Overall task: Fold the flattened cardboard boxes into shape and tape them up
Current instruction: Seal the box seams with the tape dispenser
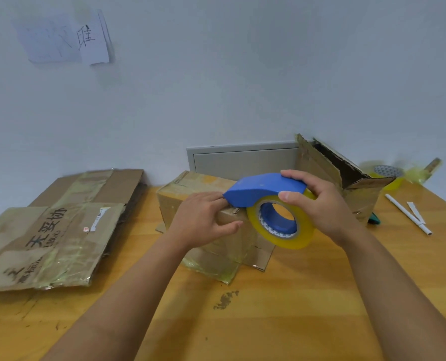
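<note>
A small cardboard box [206, 217] in the middle of the wooden tabletop [282, 308], folded up into shape, with shiny old tape on its sides and a loose flap flat on the wood under it. Left hand [203, 220] flat on the near top edge of that box, fingers out straight and pressing down, thumb sticking out to the side, holding nothing in its grip. Right hand [321, 204] curled round a blue tape dispenser [263, 188], fingers over the top and thumb on the near side, grip tight on it. A fat roll of yellow-clear tape [279, 222] hanging in the dispenser, just beside the right end of the box. Blue tip of the dispenser touching the box top, right next to the left fingertips. On the left, a stack of flattened cardboard boxes [52, 230] with black writing, lying flat. Behind the right hand, another brown box [347, 175] standing open with its flaps up. Far right, a white pen [407, 213] on the wood. Grey panel [242, 160] low on the wall. Paper sheets [65, 40] stuck high on the wall.
</note>
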